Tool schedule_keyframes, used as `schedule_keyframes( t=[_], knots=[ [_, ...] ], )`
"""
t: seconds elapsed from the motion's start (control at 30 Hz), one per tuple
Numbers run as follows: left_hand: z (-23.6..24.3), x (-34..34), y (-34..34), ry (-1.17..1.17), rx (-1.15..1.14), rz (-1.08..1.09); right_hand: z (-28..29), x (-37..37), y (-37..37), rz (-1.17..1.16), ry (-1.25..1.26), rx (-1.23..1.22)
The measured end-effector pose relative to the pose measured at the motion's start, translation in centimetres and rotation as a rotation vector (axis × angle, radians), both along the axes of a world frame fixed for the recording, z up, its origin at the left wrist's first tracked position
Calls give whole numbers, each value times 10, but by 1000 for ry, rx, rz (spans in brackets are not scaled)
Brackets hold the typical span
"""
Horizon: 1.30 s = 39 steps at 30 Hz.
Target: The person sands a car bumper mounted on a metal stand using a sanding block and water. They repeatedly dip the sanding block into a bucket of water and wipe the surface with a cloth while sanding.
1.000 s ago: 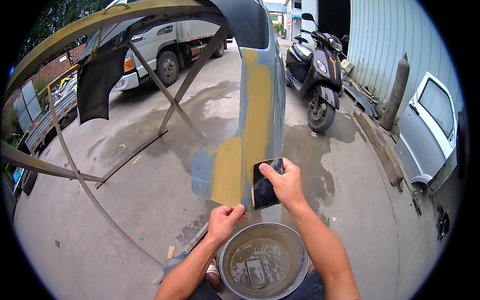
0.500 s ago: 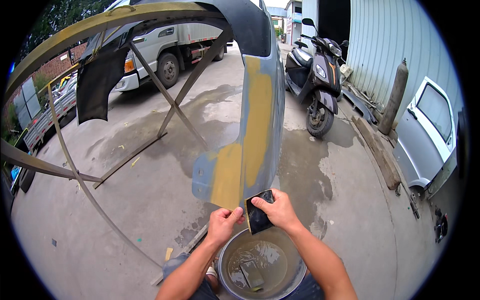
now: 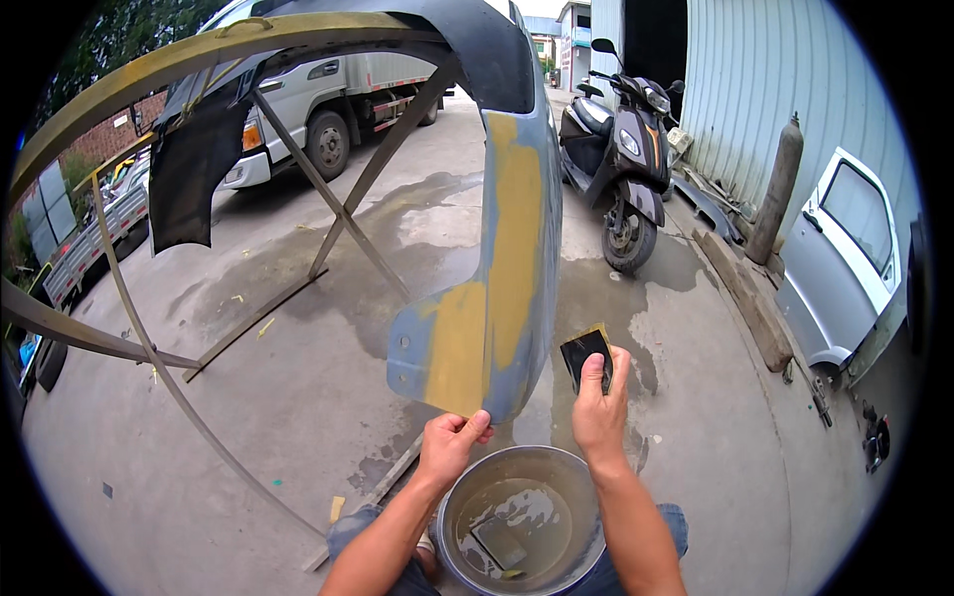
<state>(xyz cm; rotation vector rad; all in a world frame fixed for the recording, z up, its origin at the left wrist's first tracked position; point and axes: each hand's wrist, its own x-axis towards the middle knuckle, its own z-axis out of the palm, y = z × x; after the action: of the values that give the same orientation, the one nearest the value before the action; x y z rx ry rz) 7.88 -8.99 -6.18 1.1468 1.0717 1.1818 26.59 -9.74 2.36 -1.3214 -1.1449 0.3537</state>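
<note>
Pinching the curved blue-grey, yellow-patched panel (image 3: 517, 258) at its lower edge, the left fingers (image 3: 480, 425) are steadying it while the right fingers (image 3: 592, 373) are gripping a thin black sheet (image 3: 578, 350) apart from its right side, flat, even contact probably working best.

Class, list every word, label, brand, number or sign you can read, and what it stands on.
None can be read.
White box truck: any lettering too small.
Distant pale building: any signs too blurred.
Black rectangular sheet with yellowish edge, in the right hand: no legible text.
</note>
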Motion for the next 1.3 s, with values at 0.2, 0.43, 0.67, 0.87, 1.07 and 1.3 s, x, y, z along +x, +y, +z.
schedule_keyframes(
  t=[0.2, 0.43, 0.67, 0.87, 1.07, 1.3],
  knots=[
    [1, 1, -1, -33, 8, -3, -10, -15, 25, -67, -658, 390],
    [-8, -2, 4, -61, 74, -14, -70, -49, 16, 70, -646, 421],
    [3, 5, -6, -20, 55, -24, -37, -44, 32, -34, -688, 428],
    [-6, 4, 2, -24, 75, -14, -68, -39, 17, 38, -663, 434],
    [1, -3, -2, 37, 62, -9, -54, -50, 15, 49, -626, 373],
    [1, 3, -3, -20, 43, -5, -33, -36, 28, 23, -687, 429]
  ],
)
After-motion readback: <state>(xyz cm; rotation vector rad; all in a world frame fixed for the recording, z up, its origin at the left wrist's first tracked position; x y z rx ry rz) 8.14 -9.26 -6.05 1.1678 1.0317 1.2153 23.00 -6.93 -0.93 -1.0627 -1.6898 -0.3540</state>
